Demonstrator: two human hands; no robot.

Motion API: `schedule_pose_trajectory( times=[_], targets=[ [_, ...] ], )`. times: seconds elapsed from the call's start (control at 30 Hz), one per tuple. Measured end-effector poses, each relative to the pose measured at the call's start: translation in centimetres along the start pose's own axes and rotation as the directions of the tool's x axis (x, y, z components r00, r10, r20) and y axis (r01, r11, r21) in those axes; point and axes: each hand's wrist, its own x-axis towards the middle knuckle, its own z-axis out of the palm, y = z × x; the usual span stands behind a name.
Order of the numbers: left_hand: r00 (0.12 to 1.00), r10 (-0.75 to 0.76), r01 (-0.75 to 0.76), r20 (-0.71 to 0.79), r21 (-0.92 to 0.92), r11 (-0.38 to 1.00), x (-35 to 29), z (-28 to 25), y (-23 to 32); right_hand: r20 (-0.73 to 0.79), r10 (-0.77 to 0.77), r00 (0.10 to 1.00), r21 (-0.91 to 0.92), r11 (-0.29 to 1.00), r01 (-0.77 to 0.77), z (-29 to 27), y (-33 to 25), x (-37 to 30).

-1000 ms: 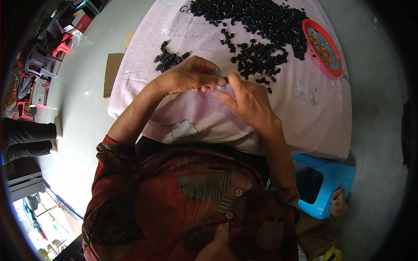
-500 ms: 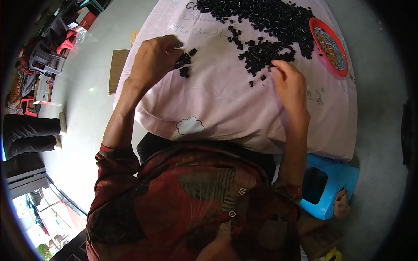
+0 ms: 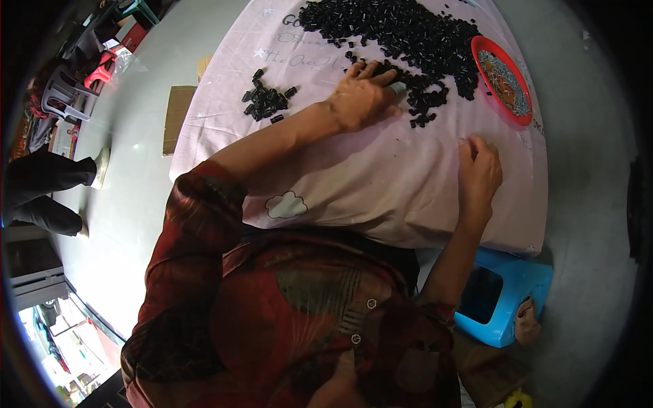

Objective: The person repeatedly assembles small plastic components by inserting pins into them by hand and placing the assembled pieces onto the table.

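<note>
Small black cylindrical pieces (image 3: 408, 30) lie in a large heap on the far part of a pink printed cloth (image 3: 333, 183). At the heap's near edge my left hand (image 3: 364, 100) reaches in, its fingers spread over the pieces. A greyish covering shows on one of its fingers. A smaller group of the same black pieces (image 3: 266, 102) lies to the left, beyond my left forearm. My right hand (image 3: 480, 173) is above the cloth at the right, apart from the heap. Its fingers are curled together, and what they hold, if anything, is too small to make out.
A red oval tray (image 3: 479, 64) with many thin silvery metal parts and some orange-brown ones stands on the table's right. A blue plastic stool (image 3: 507, 333) is below the near right edge. Another person's legs (image 3: 51, 170) and a grey chair (image 3: 64, 95) are at the left.
My left hand has moved right from the smaller group to the heap, leaving that group in full view. My right hand has drawn away from the heap, nearer and to the right.
</note>
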Motion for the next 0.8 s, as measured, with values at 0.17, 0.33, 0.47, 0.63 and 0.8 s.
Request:
schedule_pose_trajectory(
  times=[0.17, 0.33, 0.47, 0.63, 0.8],
  targets=[
    [0.991, -0.068, 0.049, -0.119, -0.154, 0.987, -0.7, -0.6, -1.9, 0.072, 0.046, 0.996, 0.321, 0.945, -0.066, 0.5, 1.6, 0.0],
    [0.976, -0.14, 0.082, -0.169, -0.308, 0.948, -0.8, -0.9, -2.7, 0.067, 0.011, 0.998, 0.293, 0.956, -0.03, 1.2, 1.4, -0.6],
    [0.953, -0.299, 0.226, -0.049, -0.545, 0.808, -0.7, -1.4, -2.5, 0.045, 0.12, 0.992, 0.478, 0.869, -0.127, 1.2, 1.2, -0.8],
    [0.937, -0.343, 0.237, -0.06, -0.613, 0.754, -0.2, -2.0, -2.6, 0.077, 0.233, 0.969, 0.651, 0.725, -0.226, 1.7, 2.3, -0.4],
    [0.916, -0.399, 0.278, 0.029, -0.765, 0.582, -0.1, -2.3, -1.6, 0.295, 0.388, 0.873, 0.749, 0.473, -0.464, 0.9, 1.8, -0.2]
  ],
)
